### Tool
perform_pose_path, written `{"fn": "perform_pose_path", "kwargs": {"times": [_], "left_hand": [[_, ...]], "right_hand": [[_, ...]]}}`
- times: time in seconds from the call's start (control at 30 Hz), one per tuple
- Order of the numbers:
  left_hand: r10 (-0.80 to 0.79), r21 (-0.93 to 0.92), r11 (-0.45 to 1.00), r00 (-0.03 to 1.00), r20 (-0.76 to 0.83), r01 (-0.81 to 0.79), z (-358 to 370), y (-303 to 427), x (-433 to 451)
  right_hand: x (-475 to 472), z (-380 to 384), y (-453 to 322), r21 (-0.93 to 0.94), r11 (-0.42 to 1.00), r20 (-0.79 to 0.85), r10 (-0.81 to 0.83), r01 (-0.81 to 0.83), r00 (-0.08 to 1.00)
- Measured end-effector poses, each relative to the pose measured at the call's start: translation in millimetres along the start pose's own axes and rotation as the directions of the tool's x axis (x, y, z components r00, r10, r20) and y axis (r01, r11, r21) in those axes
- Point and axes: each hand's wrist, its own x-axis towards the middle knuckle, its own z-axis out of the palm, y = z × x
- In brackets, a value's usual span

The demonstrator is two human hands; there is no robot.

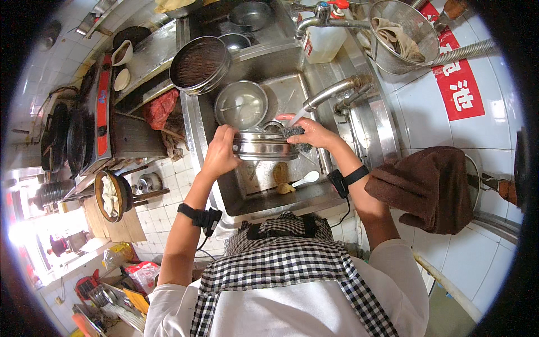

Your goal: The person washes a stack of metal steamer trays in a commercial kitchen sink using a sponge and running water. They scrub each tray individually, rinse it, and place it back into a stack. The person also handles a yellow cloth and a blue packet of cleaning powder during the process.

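Over a stainless steel sink [236, 202], my left hand [220, 152] grips the left side of a round metal steamer tier or pan [267, 146], which is tilted on edge. A dark steel-wool scourer [296, 135] is in my right hand [312, 134], pressed at the vessel's right side. Water runs from the faucet [337, 92] beside my right fingers. Behind the vessel, a metal bowl [241, 105] of cloudy water holds a spoon. A white spoon [306, 179] and a yellowish lump [285, 188] lie on the sink floor.
A round metal steamer [201, 65] rests on the sink's left rim. Pans [250, 16] sit in the far basin. At the far right stand a plastic jug [326, 42] and a mesh strainer [404, 38] with cloth. A brown towel [429, 189] hangs right; a stove [103, 105] is left.
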Motion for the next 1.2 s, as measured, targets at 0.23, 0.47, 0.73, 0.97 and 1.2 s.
{"fn": "perform_pose_path", "kwargs": {"times": [0.23, 0.47, 0.73, 0.97, 1.2], "left_hand": [[0.111, -0.023, 0.994, 0.992, 0.052, -0.110, 10.0, 26.5, 14.7], [-0.037, -0.068, 0.997, 0.999, -0.001, 0.037, 0.2, -1.1, -0.7], [0.000, -0.092, 0.996, 0.999, 0.038, 0.003, 6.1, 18.9, 8.4], [-0.260, -0.366, 0.884, 0.956, 0.134, 0.292, -3.0, -18.2, -7.1], [-0.114, -0.171, 0.973, 0.970, 0.213, 0.152, -6.8, 5.0, 4.9]], "right_hand": [[41.5, 50.7, -35.7, -0.290, 0.945, -0.094, 0.131, -0.153, 0.987], [-2.2, -2.5, 11.4, -0.026, 0.998, -0.024, 0.062, -0.063, 0.998], [42.7, 42.1, -35.6, 0.013, 1.000, 0.022, 0.027, -0.027, 0.999], [-17.7, -3.9, -13.0, 0.344, 0.931, -0.078, 0.153, -0.118, 0.985], [-1.1, 7.1, -42.1, 0.139, 0.989, -0.171, -0.024, 0.048, 0.985]]}}
